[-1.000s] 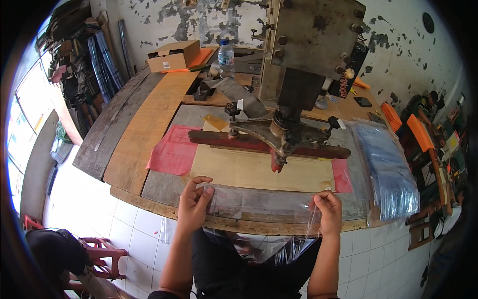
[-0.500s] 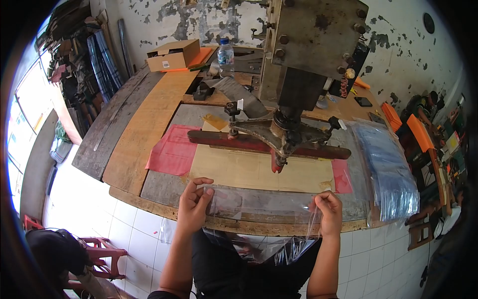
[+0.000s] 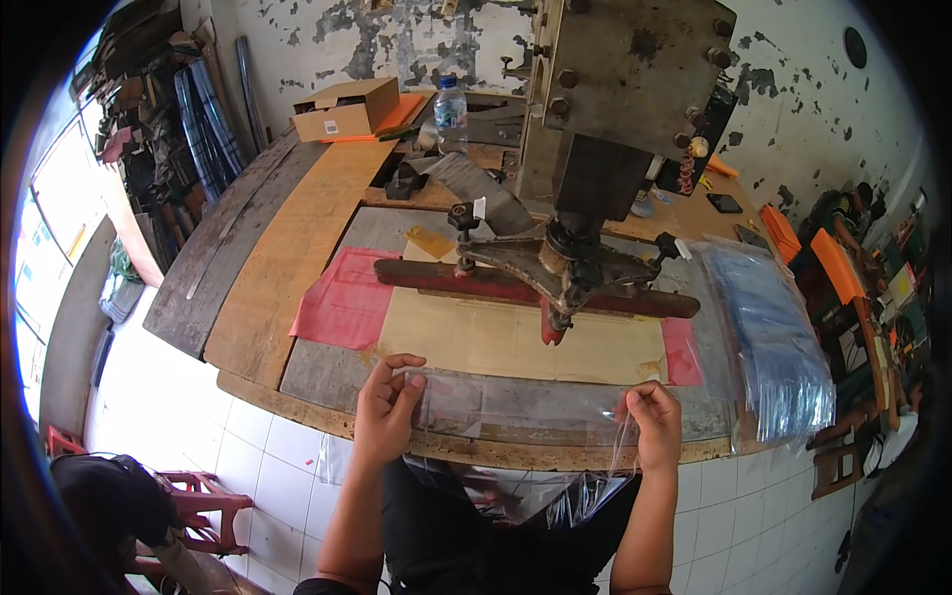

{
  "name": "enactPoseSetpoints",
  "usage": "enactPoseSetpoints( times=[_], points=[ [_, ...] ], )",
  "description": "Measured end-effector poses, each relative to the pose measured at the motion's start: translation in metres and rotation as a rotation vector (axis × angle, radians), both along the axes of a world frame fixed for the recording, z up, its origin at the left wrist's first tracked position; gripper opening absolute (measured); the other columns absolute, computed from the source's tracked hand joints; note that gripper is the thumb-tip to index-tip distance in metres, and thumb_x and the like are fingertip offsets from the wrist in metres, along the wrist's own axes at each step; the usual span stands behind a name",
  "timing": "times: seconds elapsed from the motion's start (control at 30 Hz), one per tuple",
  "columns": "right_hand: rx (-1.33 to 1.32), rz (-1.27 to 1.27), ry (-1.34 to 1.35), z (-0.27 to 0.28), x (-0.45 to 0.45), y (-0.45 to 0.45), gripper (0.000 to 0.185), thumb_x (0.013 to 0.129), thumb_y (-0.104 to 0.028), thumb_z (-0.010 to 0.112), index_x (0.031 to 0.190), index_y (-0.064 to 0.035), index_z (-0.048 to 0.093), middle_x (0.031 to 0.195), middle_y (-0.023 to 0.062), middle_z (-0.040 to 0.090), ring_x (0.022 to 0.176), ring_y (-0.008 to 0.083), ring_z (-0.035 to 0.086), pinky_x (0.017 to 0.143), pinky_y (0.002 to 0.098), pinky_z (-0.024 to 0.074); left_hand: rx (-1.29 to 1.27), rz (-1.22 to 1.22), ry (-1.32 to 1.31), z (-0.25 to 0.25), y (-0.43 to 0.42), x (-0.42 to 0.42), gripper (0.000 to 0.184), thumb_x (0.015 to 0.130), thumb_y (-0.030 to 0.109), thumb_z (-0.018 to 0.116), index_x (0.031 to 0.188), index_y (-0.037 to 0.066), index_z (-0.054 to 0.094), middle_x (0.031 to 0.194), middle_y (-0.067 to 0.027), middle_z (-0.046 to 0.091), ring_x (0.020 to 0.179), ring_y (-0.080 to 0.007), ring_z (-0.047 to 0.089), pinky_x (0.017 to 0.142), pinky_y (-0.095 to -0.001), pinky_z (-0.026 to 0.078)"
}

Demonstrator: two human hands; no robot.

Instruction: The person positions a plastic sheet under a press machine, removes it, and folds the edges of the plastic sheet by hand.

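Observation:
A clear plastic sheet (image 3: 526, 405) is stretched between my two hands over the front edge of the table, its lower part hanging above my lap. My left hand (image 3: 390, 407) pinches its left end; my right hand (image 3: 652, 415) pinches the right end. Just beyond the sheet lies a cream-coloured sheet (image 3: 516, 342), with pink material (image 3: 347, 299) at its left. Above the cream sheet is the long dark red bar (image 3: 635, 297) of a metal press (image 3: 635, 79).
Stacked clear plastic sheets (image 3: 773, 337) lie on the table's right side. At the back are a cardboard box (image 3: 347, 111) and a water bottle (image 3: 450, 117). A red stool (image 3: 213, 506) and a dark-clothed person (image 3: 99, 516) are at lower left. Another person (image 3: 848, 218) is far right.

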State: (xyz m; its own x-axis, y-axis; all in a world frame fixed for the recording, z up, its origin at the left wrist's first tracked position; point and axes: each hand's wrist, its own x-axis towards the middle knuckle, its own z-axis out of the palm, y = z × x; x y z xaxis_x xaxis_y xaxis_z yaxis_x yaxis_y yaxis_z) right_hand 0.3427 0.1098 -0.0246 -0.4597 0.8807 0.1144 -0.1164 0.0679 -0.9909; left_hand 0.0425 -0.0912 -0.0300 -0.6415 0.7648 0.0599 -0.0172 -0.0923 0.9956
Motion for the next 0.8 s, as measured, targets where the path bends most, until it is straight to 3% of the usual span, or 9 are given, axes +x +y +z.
enactPoseSetpoints(
  times=[0.07,0.2,0.27,0.37,0.4,0.47,0.5,0.67,0.8],
  points=[
    [0.003,0.005,0.004,0.000,0.000,0.000,0.019,0.100,-0.018,0.071,0.093,-0.0011,0.067,0.082,0.0044,0.070,0.073,0.0103,0.062,0.071,0.0258,0.0489,0.053,0.065,0.004,0.000,0.003,0.004,0.021,0.105,0.006,0.058,0.126,0.003,0.059,0.072,0.0068,0.059,0.059,0.0002,0.042,0.053,-0.0200,0.032],
    [0.006,0.007,0.019,-0.004,0.002,0.002,0.017,0.099,-0.016,0.073,0.095,0.0001,0.069,0.084,0.0048,0.071,0.073,0.0095,0.061,0.072,0.0252,0.0493,-0.027,0.078,0.079,0.007,0.002,0.008,0.022,0.105,0.004,0.057,0.126,0.004,0.059,0.080,0.0034,0.065,0.064,0.0004,0.046,0.058,-0.0194,0.035],
    [0.015,0.011,0.015,-0.007,0.003,0.002,0.015,0.098,-0.014,0.074,0.096,0.0010,0.070,0.085,0.0047,0.071,0.073,0.0095,0.062,0.071,0.0254,0.0499,0.054,0.112,0.210,0.004,0.003,0.007,0.028,0.099,0.000,0.060,0.126,0.004,0.057,0.108,-0.0087,0.074,0.094,-0.0104,0.066,0.081,-0.0257,0.048],
    [0.059,0.019,-0.028,-0.001,0.004,-0.008,0.013,0.098,-0.011,0.074,0.098,0.0026,0.072,0.085,0.0045,0.071,0.073,0.0097,0.064,0.069,0.0257,0.0510,0.001,0.284,0.630,0.019,0.001,0.011,0.032,0.088,0.001,0.068,0.120,0.006,0.063,0.119,-0.0117,0.072,0.106,-0.0205,0.066,0.091,-0.0339,0.048],
    [0.094,0.025,-0.069,0.005,0.003,-0.015,0.013,0.097,-0.010,0.075,0.099,0.0034,0.073,0.085,0.0044,0.071,0.074,0.0099,0.064,0.067,0.0257,0.0516,0.008,0.281,0.635,0.030,-0.002,0.015,0.032,0.088,0.001,0.068,0.120,0.006,0.063,0.119,-0.0117,0.072,0.106,-0.0205,0.066,0.091,-0.0339,0.048],
    [0.118,0.031,-0.088,0.022,-0.004,-0.037,0.013,0.095,-0.009,0.076,0.101,0.0026,0.075,0.084,0.0052,0.071,0.075,0.0108,0.066,0.065,0.0251,0.0517,-0.039,0.234,1.102,0.060,-0.010,0.033,0.034,0.082,0.007,0.074,0.115,0.006,0.066,0.125,-0.0125,0.070,0.111,-0.0299,0.066,0.095,-0.0397,0.049],
    [0.216,0.088,-0.085,0.024,-0.007,-0.045,0.014,0.092,-0.008,0.078,0.102,0.0018,0.075,0.085,0.0063,0.072,0.075,0.0111,0.067,0.066,0.0244,0.0517,-0.024,0.100,1.070,0.065,-0.013,0.041,0.044,0.080,0.015,0.082,0.120,0.007,0.067,0.126,-0.0119,0.070,0.117,-0.0311,0.064,0.099,-0.0427,0.048],
    [0.479,0.239,-0.196,0.050,-0.025,-0.083,0.024,0.085,-0.005,0.084,0.107,-0.0018,0.076,0.088,0.0080,0.074,0.076,0.0110,0.067,0.067,0.0247,0.0519,-0.019,-0.328,0.950,0.082,-0.006,0.080,0.051,0.081,0.024,0.085,0.125,0.007,0.067,0.116,-0.0107,0.073,0.104,-0.0295,0.070,0.088,-0.0412,0.053],
    [0.173,0.323,-0.146,0.060,-0.028,-0.091,0.041,0.083,-0.009,0.087,0.121,-0.0047,0.071,0.091,0.0043,0.076,0.079,0.0093,0.067,0.071,0.0274,0.0520,-0.020,-0.520,0.842,0.072,-0.005,0.079,0.037,0.086,0.021,0.083,0.116,0.003,0.070,0.094,-0.0101,0.077,0.081,-0.0322,0.074,0.070,-0.0397,0.058]
  ],
)
